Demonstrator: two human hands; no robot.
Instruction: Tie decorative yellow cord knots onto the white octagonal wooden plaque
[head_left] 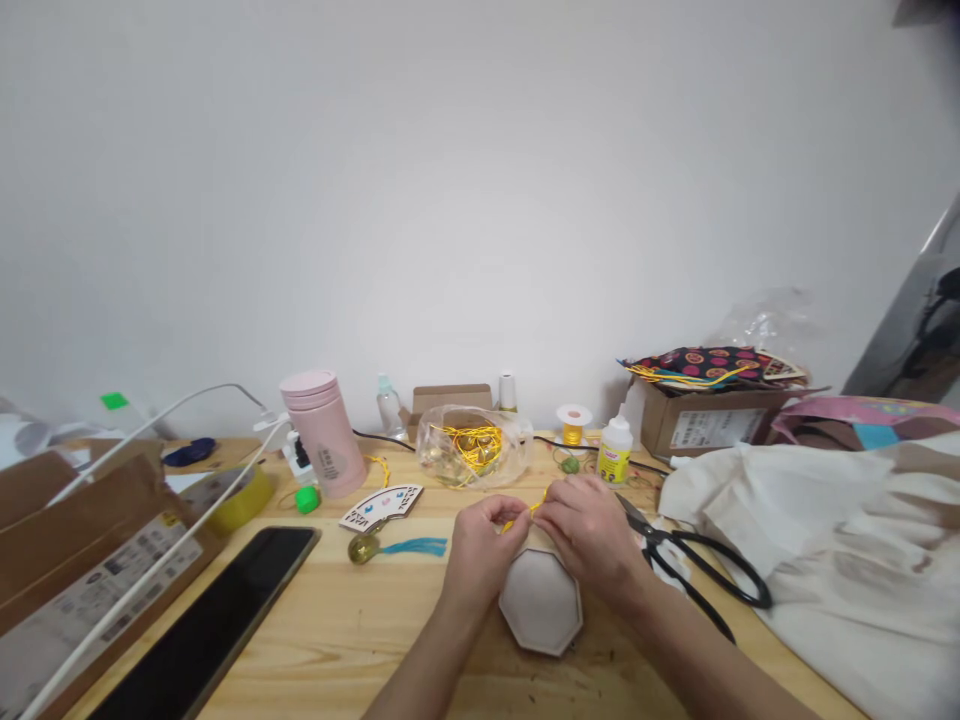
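Note:
Both hands meet above the middle of the table, pinching a thin yellow cord (535,507). My left hand (484,545) closes thumb and fingers on the cord's left part. Close beside it, my right hand (589,530) pinches the same cord, its fingertips partly hidden. Just below the hands is a pale octagonal piece (541,603) with a raised rim; whether the cord joins it I cannot tell. To the left lie a fan-shaped ornament (381,508) with a yellow cord loop and a brass-coloured bell (363,547) with a blue tassel (414,546).
Black-handled scissors (679,555) lie right of my right hand, beside white cloth (847,560). Behind stand a glue bottle (615,450), a yellow thread spool (574,428) and a clear bag (474,445) of yellow cords. Leftward are a pink tumbler (322,435), a phone (214,620) and a cardboard box (90,560).

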